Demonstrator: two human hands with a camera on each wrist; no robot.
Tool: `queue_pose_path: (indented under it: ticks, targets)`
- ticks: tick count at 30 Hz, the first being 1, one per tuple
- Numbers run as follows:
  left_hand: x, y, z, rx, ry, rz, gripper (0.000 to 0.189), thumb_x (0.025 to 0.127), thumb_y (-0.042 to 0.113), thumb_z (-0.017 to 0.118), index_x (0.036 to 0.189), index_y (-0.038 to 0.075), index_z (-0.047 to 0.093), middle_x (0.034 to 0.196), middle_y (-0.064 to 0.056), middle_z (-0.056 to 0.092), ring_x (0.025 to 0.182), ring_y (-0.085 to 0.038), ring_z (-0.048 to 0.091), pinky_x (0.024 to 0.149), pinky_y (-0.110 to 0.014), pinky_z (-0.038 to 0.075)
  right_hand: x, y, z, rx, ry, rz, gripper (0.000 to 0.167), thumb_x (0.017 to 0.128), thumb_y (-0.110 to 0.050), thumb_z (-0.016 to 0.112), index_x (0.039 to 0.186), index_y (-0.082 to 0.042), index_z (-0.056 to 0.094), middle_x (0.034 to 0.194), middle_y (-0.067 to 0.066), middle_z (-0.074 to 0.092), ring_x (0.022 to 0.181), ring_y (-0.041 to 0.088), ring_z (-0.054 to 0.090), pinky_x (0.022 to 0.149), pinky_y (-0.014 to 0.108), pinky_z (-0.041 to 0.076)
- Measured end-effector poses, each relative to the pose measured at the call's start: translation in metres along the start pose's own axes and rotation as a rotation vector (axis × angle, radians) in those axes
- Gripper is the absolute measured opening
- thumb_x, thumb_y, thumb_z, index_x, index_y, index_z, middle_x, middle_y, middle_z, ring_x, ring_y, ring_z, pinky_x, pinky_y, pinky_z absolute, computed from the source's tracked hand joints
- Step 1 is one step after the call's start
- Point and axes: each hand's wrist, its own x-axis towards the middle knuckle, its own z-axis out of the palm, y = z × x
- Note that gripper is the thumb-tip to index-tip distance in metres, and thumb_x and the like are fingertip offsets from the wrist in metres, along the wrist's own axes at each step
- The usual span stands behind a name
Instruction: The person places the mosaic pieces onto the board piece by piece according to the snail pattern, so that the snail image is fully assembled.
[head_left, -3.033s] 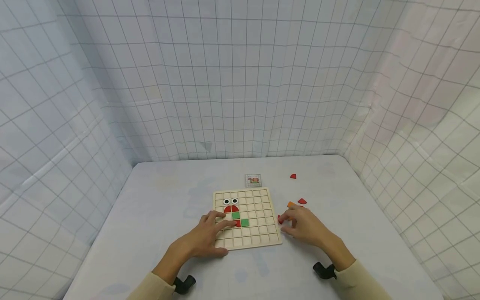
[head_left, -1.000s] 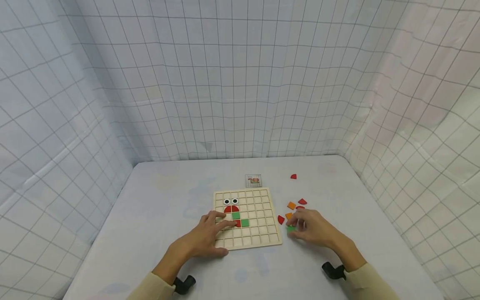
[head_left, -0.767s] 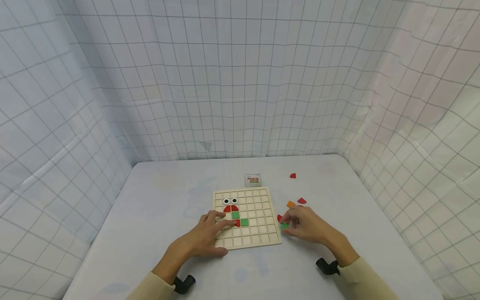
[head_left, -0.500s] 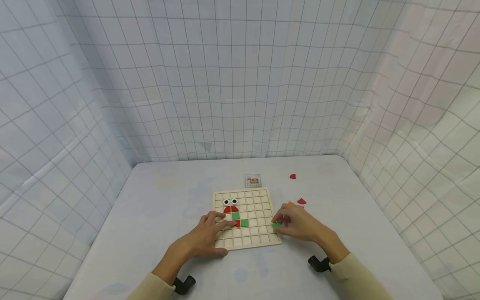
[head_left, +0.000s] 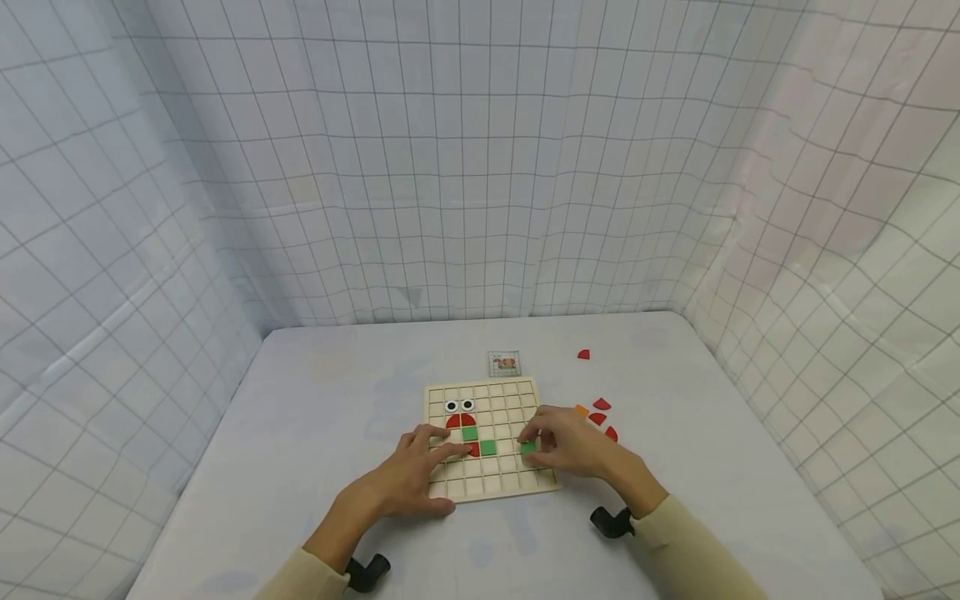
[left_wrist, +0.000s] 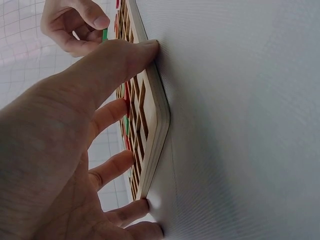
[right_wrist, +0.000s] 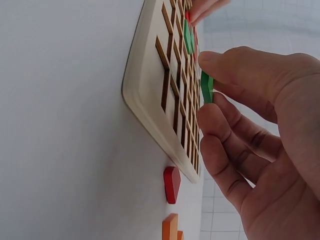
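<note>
My left hand (head_left: 408,475) lies spread over the left part of the wooden grid board (head_left: 517,483). One fingertip touches a red quarter-circle piece (head_left: 474,450); the thumb (left_wrist: 142,52) rests at the front edge. Between thumb and fingers, my right hand (head_left: 576,442) pinches a green square tile (right_wrist: 207,87), held tilted over the board's right part. Set in the grid are two green tiles, one (head_left: 469,433) above and left of the other (head_left: 488,448). Two red quarter-circles (head_left: 454,421) sit side by side beneath two eye tiles (head_left: 452,407).
Behind the board lies a small picture card (head_left: 504,363). Several loose red quarter-circles (head_left: 602,404) and an orange tile (head_left: 582,411) lie to the right, with another red piece (head_left: 583,355) farther back. Gridded white curtains (head_left: 480,208) surround the table.
From among the loose pieces, my right hand has picked up the green tile and carried it left over the board. My left hand has stayed in place.
</note>
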Motion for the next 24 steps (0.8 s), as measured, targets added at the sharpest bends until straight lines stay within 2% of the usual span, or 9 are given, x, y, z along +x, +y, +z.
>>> queue_pose_path:
  ticks: [6,13,24]
  targets:
    - [0.001,0.002,-0.002,0.000,0.005,-0.003,0.084,0.094,0.040,0.098,0.168,0.030,0.061,0.176,-0.017,0.042,0.163,-0.053,0.041,0.122,-0.079,0.050,0.008,-0.003,0.005,-0.002,-0.013,0.022,0.017,0.102,-0.018,0.092,0.118,-0.014,0.088,0.104,-0.001,0.074,0.082,-0.002,0.061,0.078,0.020,0.058]
    - [0.002,0.002,-0.002,0.005,0.003,-0.013,0.084,0.093,0.041,0.099,0.168,0.031,0.062,0.175,-0.017,0.043,0.162,-0.053,0.041,0.122,-0.079,0.051,0.018,-0.006,0.012,-0.028,0.002,0.003,0.019,0.103,-0.018,0.091,0.121,-0.013,0.088,0.106,-0.001,0.077,0.086,-0.002,0.060,0.079,0.020,0.056]
    - [-0.002,0.002,-0.002,0.001,0.000,0.018,0.087,0.093,0.042,0.099,0.170,0.031,0.060,0.173,-0.017,0.042,0.160,-0.054,0.042,0.120,-0.080,0.051,0.024,-0.010,0.020,-0.033,0.021,-0.058,0.007,0.101,-0.012,0.092,0.104,-0.012,0.085,0.101,0.001,0.076,0.083,-0.001,0.065,0.077,0.018,0.057]
